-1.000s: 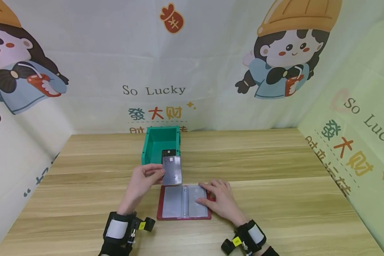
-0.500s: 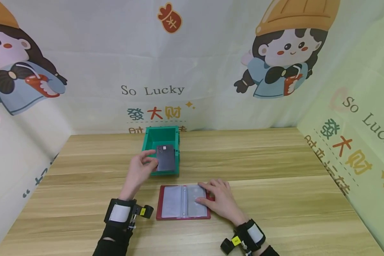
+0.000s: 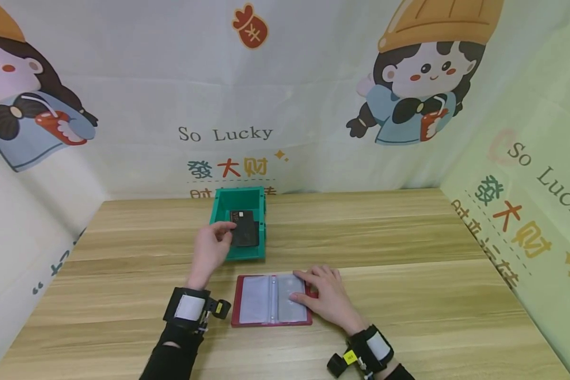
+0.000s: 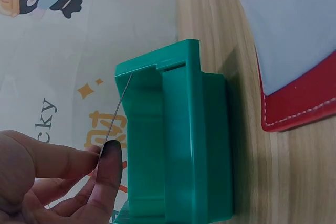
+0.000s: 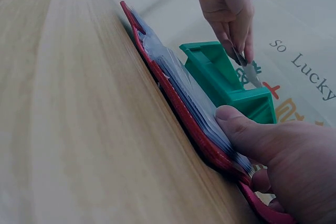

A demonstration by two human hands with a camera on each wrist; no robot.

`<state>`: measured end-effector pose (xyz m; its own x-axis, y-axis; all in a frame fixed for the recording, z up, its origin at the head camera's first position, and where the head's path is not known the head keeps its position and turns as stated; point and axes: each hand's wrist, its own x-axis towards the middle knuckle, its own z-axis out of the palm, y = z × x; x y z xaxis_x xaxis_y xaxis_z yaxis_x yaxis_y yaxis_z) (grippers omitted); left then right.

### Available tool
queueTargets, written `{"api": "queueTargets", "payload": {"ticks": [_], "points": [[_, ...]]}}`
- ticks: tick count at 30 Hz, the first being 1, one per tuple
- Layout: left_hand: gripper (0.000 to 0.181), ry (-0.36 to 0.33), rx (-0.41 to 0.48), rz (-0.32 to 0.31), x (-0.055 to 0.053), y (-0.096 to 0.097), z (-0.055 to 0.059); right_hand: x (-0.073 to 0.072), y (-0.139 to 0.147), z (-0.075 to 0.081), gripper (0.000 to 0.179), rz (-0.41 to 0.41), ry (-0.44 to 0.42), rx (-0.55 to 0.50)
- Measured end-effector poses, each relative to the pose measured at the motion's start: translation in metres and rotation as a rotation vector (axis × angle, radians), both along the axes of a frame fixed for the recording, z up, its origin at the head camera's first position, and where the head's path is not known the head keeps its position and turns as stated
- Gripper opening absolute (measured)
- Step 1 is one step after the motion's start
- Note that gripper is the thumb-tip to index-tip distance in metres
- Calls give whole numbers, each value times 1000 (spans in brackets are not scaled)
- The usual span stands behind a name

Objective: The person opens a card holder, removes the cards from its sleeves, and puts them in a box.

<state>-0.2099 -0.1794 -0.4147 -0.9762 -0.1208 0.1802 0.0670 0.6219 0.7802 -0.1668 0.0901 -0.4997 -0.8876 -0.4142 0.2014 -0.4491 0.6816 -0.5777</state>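
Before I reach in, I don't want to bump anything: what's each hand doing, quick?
Left hand: closed, pinching a dark card over the green bin.
Right hand: closed, holding the right side of the open red card holder.

"VIP" card (image 3: 245,235), "So Lucky" backdrop (image 3: 313,116)

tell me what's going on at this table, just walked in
A person is handling a card and a small card holder at a wooden table. Their left hand pinches a dark card marked VIP by its edge, over the green bin. The card has not been let go. Their right hand holds the right side of the red card holder, which lies open in front of the bin with its clear sleeves showing.
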Motion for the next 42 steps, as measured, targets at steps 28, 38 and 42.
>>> {"api": "queueTargets", "payload": {"ticks": [28, 38, 42], "points": [[27, -8, -170, 15, -24, 21, -23, 1, 0, -1, 52, -1, 7, 6], [26, -22, -198, 25, -23, 25, -23, 0, 0, 0, 52, -8, -9, -3], [27, -38, -210, 25, -23, 25, -23, 1, 0, 1, 51, -10, -15, -2]]}}
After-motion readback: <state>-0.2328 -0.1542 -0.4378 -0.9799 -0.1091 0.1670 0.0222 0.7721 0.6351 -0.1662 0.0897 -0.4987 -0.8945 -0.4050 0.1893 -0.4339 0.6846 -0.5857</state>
